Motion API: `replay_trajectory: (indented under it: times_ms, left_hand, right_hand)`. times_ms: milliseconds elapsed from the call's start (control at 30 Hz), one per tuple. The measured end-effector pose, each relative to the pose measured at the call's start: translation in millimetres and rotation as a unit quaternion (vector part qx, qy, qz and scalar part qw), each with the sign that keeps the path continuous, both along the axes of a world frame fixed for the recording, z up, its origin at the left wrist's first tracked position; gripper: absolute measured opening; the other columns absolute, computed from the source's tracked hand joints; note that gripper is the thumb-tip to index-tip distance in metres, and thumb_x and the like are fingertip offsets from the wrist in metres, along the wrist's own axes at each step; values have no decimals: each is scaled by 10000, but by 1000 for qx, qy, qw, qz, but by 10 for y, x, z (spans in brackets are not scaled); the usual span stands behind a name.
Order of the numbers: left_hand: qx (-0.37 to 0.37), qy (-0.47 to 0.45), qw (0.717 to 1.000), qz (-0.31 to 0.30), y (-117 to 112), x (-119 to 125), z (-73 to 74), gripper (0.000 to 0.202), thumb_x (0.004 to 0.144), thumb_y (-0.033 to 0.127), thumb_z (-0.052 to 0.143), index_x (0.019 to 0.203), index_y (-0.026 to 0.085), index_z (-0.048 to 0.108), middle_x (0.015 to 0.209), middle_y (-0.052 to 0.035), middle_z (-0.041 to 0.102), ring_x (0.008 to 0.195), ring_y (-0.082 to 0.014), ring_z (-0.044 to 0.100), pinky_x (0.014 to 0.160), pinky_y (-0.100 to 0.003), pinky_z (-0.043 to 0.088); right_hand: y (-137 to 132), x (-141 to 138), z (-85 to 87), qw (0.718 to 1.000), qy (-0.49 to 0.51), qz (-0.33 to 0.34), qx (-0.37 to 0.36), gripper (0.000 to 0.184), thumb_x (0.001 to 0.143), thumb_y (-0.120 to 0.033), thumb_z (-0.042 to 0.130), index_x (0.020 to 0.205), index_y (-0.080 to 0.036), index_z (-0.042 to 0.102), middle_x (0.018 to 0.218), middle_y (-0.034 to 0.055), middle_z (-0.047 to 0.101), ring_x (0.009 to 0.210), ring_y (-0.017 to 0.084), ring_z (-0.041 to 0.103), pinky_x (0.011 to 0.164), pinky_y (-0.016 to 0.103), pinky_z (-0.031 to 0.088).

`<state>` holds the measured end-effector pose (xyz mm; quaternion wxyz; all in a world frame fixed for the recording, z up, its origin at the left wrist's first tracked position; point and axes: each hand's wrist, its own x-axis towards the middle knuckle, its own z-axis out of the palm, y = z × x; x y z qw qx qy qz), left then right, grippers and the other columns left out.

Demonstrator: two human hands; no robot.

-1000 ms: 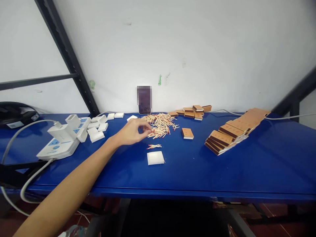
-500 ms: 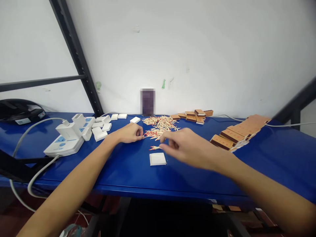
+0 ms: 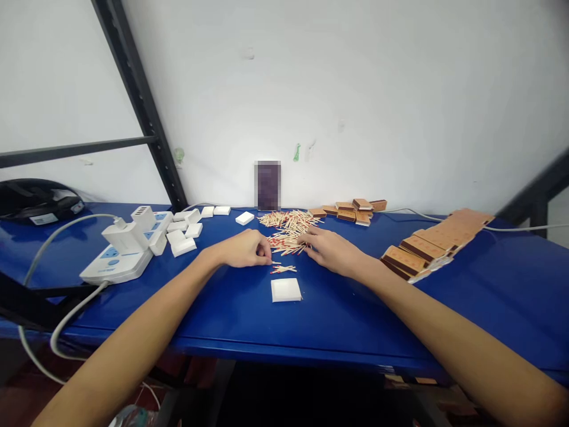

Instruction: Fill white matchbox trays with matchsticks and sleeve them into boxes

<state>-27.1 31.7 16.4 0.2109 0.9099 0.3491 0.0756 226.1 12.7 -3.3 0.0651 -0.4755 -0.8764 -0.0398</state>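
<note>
A heap of red-tipped matches (image 3: 288,228) lies at the middle back of the blue table (image 3: 466,308). My left hand (image 3: 246,249) rests at the heap's near left edge, fingers curled in a pinch on matches. My right hand (image 3: 331,250) lies at the heap's near right edge, fingers bent down onto the matches. A small bunch of matches (image 3: 283,270) lies between the hands, just behind an open white inner tray (image 3: 285,290).
Several white trays (image 3: 184,231) and a white power strip with plugs (image 3: 122,246) sit at the left, its cable hanging over the edge. Brown matchbox sleeves lie behind the heap (image 3: 351,209) and in a long overlapping row (image 3: 433,237) at the right. A black device (image 3: 38,201) sits far left.
My right hand came into view and moved forward onto the right side of the match heap. My left hand drew back slightly towards the small bunch. The camera shifted a little.
</note>
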Motion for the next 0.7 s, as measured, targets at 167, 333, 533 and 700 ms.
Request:
replay_trajectory:
  times_ms: [167, 333, 533, 700]
  left_hand:
    - [52, -45, 998, -3, 4, 142, -132, 116, 779, 201, 625, 798, 162, 733, 741, -14, 669, 628, -109, 547, 582, -223, 395]
    - [63, -66, 996, 2, -28, 210, -167, 105, 791, 186, 622, 788, 155, 723, 738, -11, 661, 628, -110, 542, 586, -227, 389]
    - [84, -123, 989, -19, -64, 289, -220, 193, 880, 254, 557, 837, 169, 725, 743, -7, 656, 630, -109, 518, 597, -235, 378]
    - [164, -130, 973, 95, -24, 346, -248, 251, 867, 403, 600, 889, 188, 726, 725, -9, 632, 669, -142, 544, 626, -261, 389]
  right_hand:
    - [15, -12, -42, 1000, -8, -16, -4, 221, 973, -257, 431, 1043, -233, 639, 1101, 76, 569, 899, 184, 601, 662, 255, 385]
    - [-15, -23, -27, 1000, -3, -2, -2, 210, 976, -235, 426, 1020, -209, 630, 1051, 72, 599, 891, 186, 596, 635, 264, 363]
    - [-47, -27, -37, 1000, 16, 18, 15, 170, 971, -237, 448, 974, -200, 614, 1016, 60, 616, 868, 178, 589, 631, 263, 357]
    - [-66, -54, -46, 999, 36, 12, 16, 153, 953, -252, 490, 940, -203, 635, 1000, 58, 631, 866, 177, 594, 646, 263, 366]
